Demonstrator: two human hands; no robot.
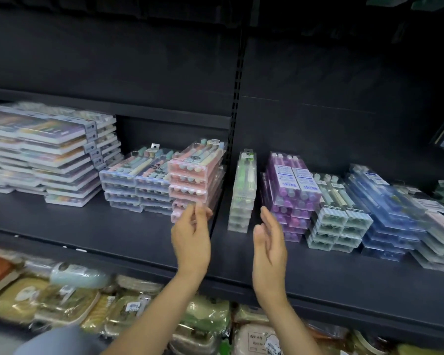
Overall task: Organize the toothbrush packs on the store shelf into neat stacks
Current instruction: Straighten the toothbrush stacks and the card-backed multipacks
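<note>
Reaching toward a dark store shelf (128, 226), a person raises both bare hands in front of rows of toothbrush packs. Left hand (191, 239) hovers just before the pink stack (198, 180), fingers loosely bent w/ tips close together, holding nothing; whether it touches the lowest pink pack is unclear due to blur. Right hand (269, 242) stands edge-on, fingers straight and relaxed, grip spread and empty, near the narrow green stack (242, 190) but apart from it. Green stack stands alone just right of the shelf's upright divider, between the pink stack and the purple stack (290, 193). Further right sit a white-and-green stack (340, 219) and a blue stack (387, 213), the latter fanned unevenly, w/ more clear packs beyond at frame edge. Left of the pink stack, pastel packs (136, 180) lie in two side-by-side piles; further left, a tall pile of flat boxed sets (49, 152), somewhat askew. Below, a lower shelf holds wrapped soft goods (49, 301), blurred.
</note>
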